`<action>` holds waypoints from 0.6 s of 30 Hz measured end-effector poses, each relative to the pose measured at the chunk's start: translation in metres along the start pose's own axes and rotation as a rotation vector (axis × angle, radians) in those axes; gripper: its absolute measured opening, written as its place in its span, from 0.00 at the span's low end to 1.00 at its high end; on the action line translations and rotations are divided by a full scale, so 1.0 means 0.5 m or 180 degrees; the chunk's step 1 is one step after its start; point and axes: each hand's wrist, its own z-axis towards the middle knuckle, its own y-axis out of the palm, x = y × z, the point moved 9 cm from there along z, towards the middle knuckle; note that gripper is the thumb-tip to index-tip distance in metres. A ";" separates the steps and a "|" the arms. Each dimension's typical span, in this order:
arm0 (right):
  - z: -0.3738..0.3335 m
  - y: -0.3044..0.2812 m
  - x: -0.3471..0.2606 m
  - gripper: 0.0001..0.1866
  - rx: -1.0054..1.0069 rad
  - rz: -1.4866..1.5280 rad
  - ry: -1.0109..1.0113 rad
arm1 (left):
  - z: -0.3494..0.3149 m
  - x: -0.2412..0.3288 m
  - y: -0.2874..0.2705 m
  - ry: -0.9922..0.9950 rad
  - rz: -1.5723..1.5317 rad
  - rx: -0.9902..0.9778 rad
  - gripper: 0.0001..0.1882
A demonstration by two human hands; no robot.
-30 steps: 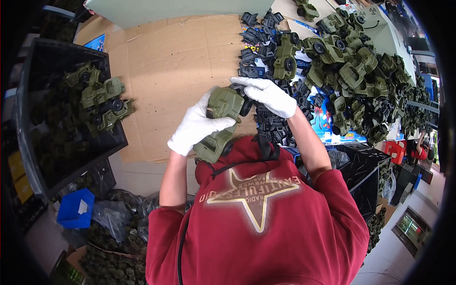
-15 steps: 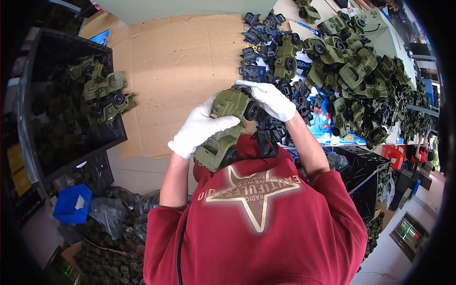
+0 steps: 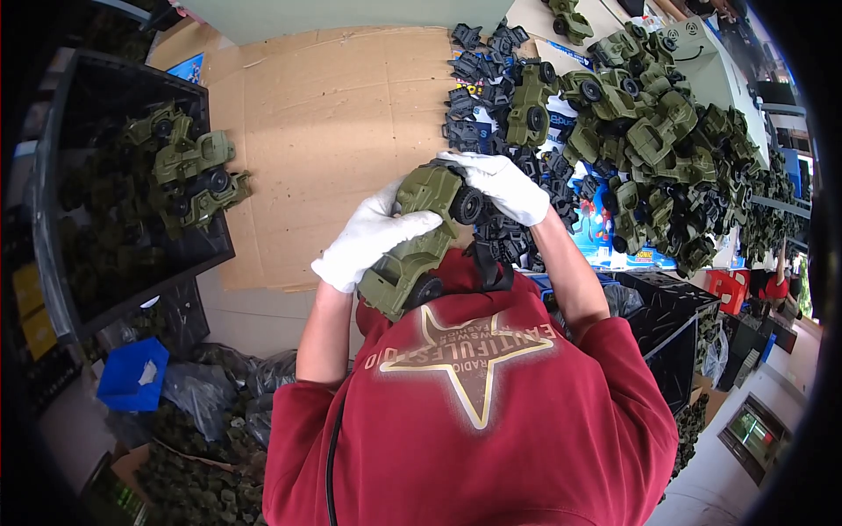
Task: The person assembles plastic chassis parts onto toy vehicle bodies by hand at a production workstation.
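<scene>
An olive-green toy jeep (image 3: 419, 254) with black wheels is held tilted in front of my chest. My gloved left hand (image 3: 367, 235) is closed around its side, thumb laid across the body. At the jeep's far end sits a black plastic part (image 3: 438, 164), partly covered by fingers. My gloved right hand (image 3: 507, 187) is closed on that part, fingertips over the end of the jeep, just above a front wheel. Beside the right hand lie many loose black plastic parts (image 3: 463, 103) of the same colour.
A cardboard sheet (image 3: 333, 114) covers the worktop. To the left, a black crate (image 3: 66, 298) holds several green jeeps. More jeeps (image 3: 662, 127) are heaped at the right, with one jeep (image 3: 528, 103) among the black parts. A blue bin (image 3: 132, 377) stands lower left.
The jeep has turned slightly in my hands, showing more of its wheels. My right hand has shifted a little, still against the jeep's far end.
</scene>
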 end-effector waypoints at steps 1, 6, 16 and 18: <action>0.002 0.008 -0.023 0.34 -0.0151 -0.0441 -0.0192 | 0.001 -0.003 -0.003 0.0006 -0.0020 0.0019 0.38; 0.025 0.021 -0.049 0.27 0.0432 -0.0922 -0.0313 | 0.009 0.010 -0.011 0.0751 0.1605 0.1271 0.48; -0.002 0.087 -0.039 0.25 0.1178 -0.1551 -0.0967 | 0.034 0.018 -0.039 0.2206 0.0383 0.0673 0.51; -0.013 0.104 -0.075 0.30 0.1256 -0.2013 -0.1329 | 0.024 0.026 -0.037 0.2241 0.0710 0.0631 0.46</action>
